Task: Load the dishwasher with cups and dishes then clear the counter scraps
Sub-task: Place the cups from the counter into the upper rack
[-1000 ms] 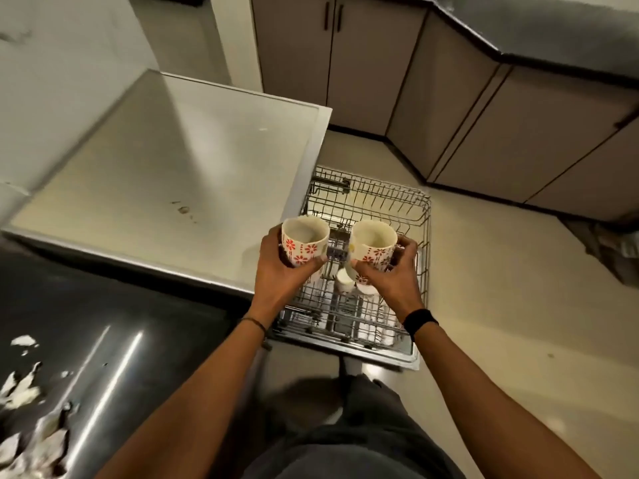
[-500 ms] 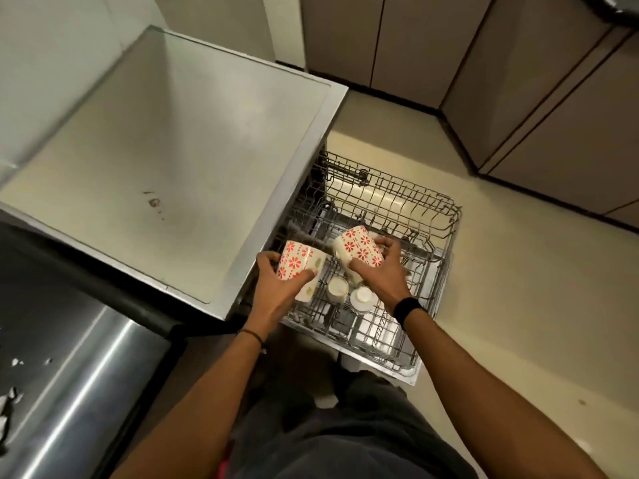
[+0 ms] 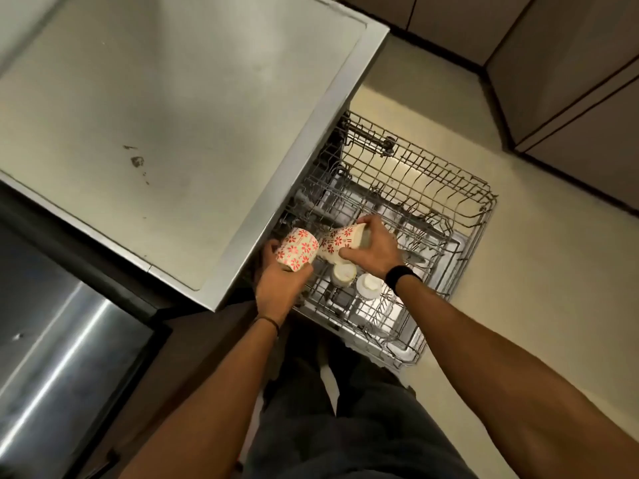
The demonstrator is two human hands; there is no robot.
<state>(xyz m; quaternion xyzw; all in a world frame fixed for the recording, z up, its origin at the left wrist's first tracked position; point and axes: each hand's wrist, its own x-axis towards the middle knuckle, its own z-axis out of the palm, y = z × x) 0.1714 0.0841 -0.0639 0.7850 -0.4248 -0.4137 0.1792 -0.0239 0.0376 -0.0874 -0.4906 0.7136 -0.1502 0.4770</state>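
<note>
Head view: two floral mugs, left mug [image 3: 297, 248] clamped in left hand [image 3: 276, 288] fingers, right mug [image 3: 337, 242] in right hand [image 3: 375, 252] fingers; two white cups [image 3: 343, 274] [image 3: 369, 285] just below, in dishwasher rack [image 3: 477, 216].

Left hand [image 3: 276, 281] and right hand [image 3: 371, 252] each grip a tipped floral cup [image 3: 298, 249] over the dishwasher rack [image 3: 460, 257].

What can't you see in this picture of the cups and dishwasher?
Head view:
- Inside and handle of the left cup: hidden by its wall and the left hand.
- Handle of the right cup: likely under the right hand.
- Left end of the rack: under the steel top.
- Two small white pieces: too small to name.
</note>
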